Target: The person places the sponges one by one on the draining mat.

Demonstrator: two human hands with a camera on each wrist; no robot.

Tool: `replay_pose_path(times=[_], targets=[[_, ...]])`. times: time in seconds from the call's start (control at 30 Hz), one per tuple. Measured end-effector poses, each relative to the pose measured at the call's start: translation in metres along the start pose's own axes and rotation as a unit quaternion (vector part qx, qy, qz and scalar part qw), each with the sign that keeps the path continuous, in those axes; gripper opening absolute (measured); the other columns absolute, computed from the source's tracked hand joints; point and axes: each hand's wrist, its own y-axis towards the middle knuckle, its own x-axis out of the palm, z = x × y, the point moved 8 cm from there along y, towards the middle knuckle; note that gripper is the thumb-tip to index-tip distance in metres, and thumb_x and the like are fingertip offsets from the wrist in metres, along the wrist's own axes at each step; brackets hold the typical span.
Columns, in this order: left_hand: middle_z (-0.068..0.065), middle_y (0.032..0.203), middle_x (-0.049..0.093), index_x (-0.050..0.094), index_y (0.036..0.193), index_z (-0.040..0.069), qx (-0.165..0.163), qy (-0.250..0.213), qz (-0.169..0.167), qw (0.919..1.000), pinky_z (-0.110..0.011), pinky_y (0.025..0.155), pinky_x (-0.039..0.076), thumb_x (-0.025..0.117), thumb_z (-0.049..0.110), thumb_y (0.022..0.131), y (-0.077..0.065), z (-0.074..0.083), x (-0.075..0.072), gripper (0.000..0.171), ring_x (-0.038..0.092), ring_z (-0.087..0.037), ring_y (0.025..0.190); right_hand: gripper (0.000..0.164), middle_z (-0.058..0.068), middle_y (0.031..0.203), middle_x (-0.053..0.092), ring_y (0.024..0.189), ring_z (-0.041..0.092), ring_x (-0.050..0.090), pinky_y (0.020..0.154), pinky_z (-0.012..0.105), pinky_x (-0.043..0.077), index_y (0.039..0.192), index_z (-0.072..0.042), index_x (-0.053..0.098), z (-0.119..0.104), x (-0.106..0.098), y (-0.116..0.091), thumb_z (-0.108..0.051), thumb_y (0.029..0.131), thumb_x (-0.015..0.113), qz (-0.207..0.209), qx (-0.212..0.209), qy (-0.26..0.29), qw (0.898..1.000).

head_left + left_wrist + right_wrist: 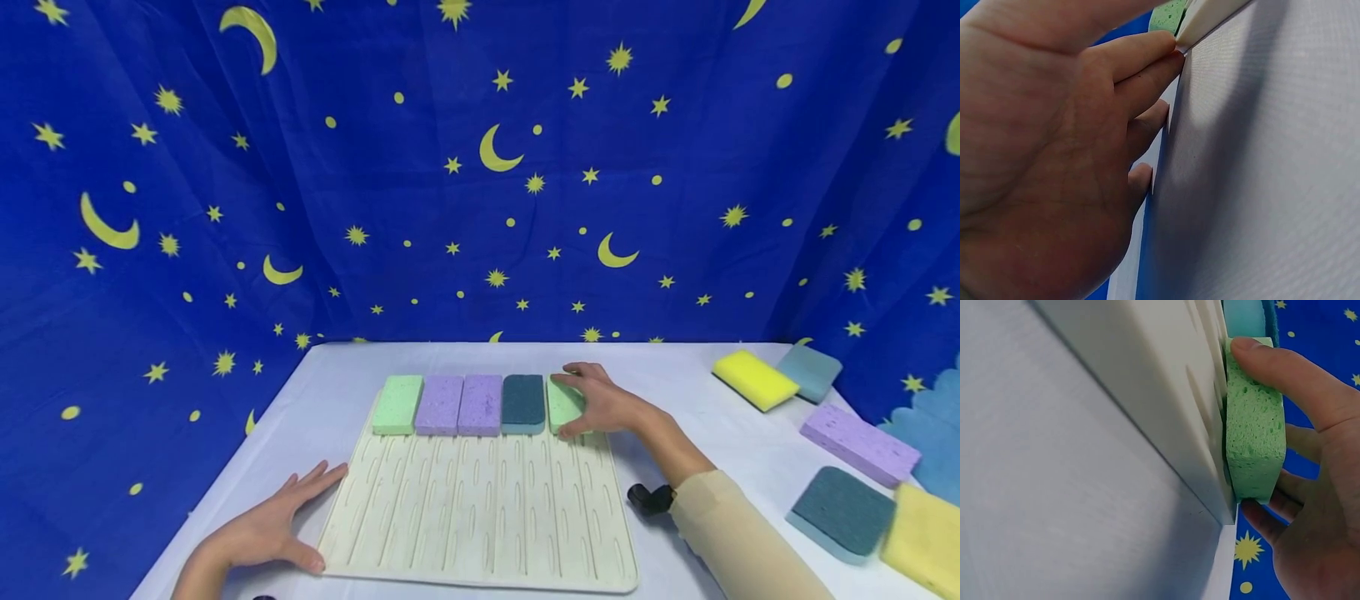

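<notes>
A cream ridged drying mat (480, 508) lies on the white table. Along its far edge runs a row of sponges: a green sponge (398, 406), a purple sponge (439, 406), another purple sponge (481, 405) and a teal scrub sponge (522, 404). At the row's right end my right hand (600, 402) grips a second green sponge (1254, 419), thumb on its near end and fingers at its far end. My left hand (262, 521) lies spread at the mat's left side, with thumb and fingertips right at the edge.
To the right lie a yellow scrub sponge (753, 379), a blue-grey sponge (812, 372), a purple sponge (859, 444), a teal scrub sponge (842, 512) and a pale yellow sponge (926, 537). A blue star-patterned cloth (420, 183) hangs behind the table.
</notes>
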Motion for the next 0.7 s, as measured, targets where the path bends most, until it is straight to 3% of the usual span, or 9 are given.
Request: replay_pose_path(times=[0.4, 0.7], targets=[[-0.032, 0.152, 0.015, 0.025, 0.154, 0.020, 0.003, 0.005, 0.004, 1.0000, -0.080, 0.092, 0.006, 0.086, 0.039, 0.066, -0.001, 0.002, -0.001, 0.109, 0.000, -0.065, 0.130, 0.096, 0.017, 0.152, 0.027, 0.138, 0.038, 0.018, 0.102, 0.065, 0.027, 0.146, -0.018, 0.044, 0.001, -0.003, -0.004, -0.054, 0.066, 0.082, 0.013, -0.006, 0.011, 1.000], [-0.032, 0.152, 0.014, 0.025, 0.154, 0.019, -0.008, 0.003, 0.002, 1.0000, -0.080, 0.092, 0.005, 0.087, 0.037, 0.066, -0.001, 0.002, -0.001, 0.109, -0.001, -0.065, 0.130, 0.087, 0.010, 0.150, 0.032, 0.138, 0.033, 0.022, 0.102, 0.066, 0.026, 0.146, -0.018, 0.044, 0.020, -0.022, -0.019, -0.065, 0.076, 0.069, 0.047, 0.025, 0.058, 0.997]])
